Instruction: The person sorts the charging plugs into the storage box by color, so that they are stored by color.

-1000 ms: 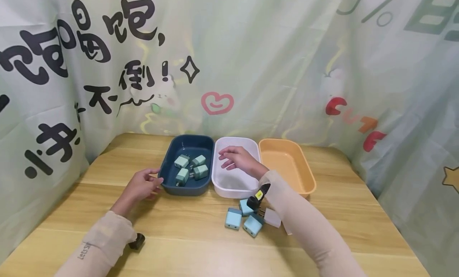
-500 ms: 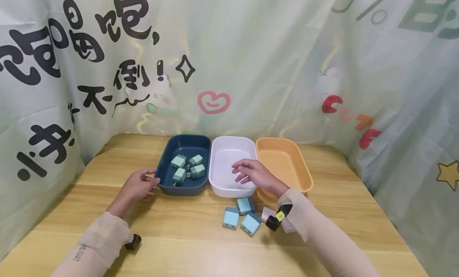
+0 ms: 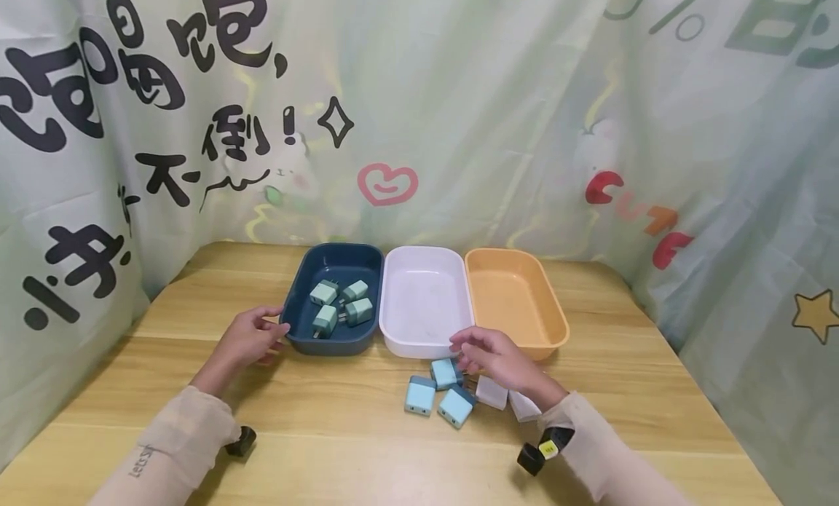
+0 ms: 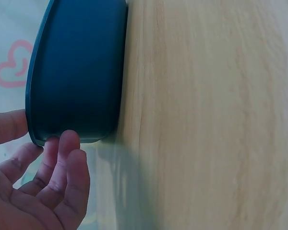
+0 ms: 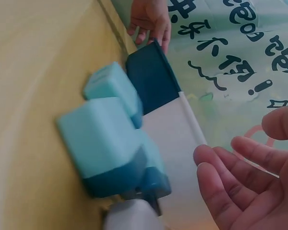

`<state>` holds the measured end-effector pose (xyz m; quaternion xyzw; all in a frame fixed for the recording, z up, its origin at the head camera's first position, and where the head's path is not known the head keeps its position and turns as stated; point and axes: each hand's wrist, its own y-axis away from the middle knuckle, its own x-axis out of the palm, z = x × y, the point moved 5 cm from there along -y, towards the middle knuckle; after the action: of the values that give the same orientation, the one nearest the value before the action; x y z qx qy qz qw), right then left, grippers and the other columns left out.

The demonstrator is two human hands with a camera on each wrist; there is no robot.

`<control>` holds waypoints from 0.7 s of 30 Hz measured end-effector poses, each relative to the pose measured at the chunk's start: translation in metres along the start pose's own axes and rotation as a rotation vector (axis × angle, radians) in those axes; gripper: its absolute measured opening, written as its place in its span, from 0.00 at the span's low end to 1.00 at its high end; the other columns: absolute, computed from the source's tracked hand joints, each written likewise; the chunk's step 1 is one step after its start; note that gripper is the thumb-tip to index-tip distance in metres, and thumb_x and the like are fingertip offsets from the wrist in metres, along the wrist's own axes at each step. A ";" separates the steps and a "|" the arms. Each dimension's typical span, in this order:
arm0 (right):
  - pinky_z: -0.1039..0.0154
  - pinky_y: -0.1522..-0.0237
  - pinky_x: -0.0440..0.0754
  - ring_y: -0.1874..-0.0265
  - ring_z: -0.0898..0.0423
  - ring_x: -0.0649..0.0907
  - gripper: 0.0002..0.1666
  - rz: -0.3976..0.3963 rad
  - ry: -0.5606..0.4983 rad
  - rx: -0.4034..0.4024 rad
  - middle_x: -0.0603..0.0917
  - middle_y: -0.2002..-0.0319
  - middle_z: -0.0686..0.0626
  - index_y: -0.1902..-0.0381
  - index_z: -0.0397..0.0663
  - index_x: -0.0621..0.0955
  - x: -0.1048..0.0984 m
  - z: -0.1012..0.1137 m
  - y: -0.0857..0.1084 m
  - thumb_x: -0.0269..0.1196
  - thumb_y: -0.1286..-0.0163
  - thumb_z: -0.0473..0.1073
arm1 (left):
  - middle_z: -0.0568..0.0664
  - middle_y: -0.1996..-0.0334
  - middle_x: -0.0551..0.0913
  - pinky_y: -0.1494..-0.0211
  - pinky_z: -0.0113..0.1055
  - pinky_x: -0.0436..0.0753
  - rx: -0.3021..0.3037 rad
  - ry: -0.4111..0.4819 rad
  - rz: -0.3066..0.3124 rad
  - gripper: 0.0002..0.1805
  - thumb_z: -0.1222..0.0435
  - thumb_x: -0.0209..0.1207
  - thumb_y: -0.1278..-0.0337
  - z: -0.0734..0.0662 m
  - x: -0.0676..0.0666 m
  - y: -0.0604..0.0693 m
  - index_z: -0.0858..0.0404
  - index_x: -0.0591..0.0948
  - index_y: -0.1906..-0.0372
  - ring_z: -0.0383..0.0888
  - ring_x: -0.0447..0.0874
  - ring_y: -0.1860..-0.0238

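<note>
Wooden table (image 3: 314, 433) and contents

Navy tray (image 3: 333, 346): touching the left hand (image 3: 245, 344) at its fingertips. White tray (image 3: 426, 291): standing just beyond the right hand (image 3: 491, 359). Orange tray (image 3: 518, 302): standing behind that hand. Left hand: resting relaxed. Right hand: hovering unclenched. Blue chargers (image 3: 419, 395), three: lying near the right fingertips. White chargers (image 3: 491, 393), two: lying near the right wrist. Green chargers (image 3: 324, 320), four: lying inside navy.

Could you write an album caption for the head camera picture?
Left hand at a dark blue tray of four green chargers; right hand near light-blue chargers and white chargers.
</note>
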<state>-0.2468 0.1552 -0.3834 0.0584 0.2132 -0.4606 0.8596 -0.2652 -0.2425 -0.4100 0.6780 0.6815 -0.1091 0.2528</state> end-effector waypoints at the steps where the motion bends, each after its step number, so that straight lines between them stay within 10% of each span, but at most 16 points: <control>1: 0.55 0.61 0.84 0.64 0.44 0.83 0.16 0.002 0.015 -0.007 0.79 0.53 0.31 0.46 0.25 0.73 0.002 -0.001 0.004 0.49 0.24 0.34 | 0.65 0.53 0.77 0.62 0.43 0.84 -0.004 0.000 -0.002 0.30 0.61 0.57 0.32 0.000 0.000 0.000 0.68 0.64 0.31 0.51 0.83 0.61; 21: 0.61 0.59 0.82 0.59 0.53 0.83 0.17 0.036 0.248 -0.039 0.82 0.52 0.41 0.47 0.35 0.78 0.018 -0.011 0.043 0.61 0.31 0.38 | 0.65 0.53 0.77 0.62 0.43 0.84 0.002 0.005 -0.005 0.30 0.61 0.57 0.32 0.000 0.000 0.000 0.68 0.64 0.31 0.53 0.83 0.61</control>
<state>-0.2062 0.1695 -0.4044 0.1018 0.3256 -0.4300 0.8359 -0.2656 -0.2423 -0.4103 0.6769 0.6836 -0.1087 0.2502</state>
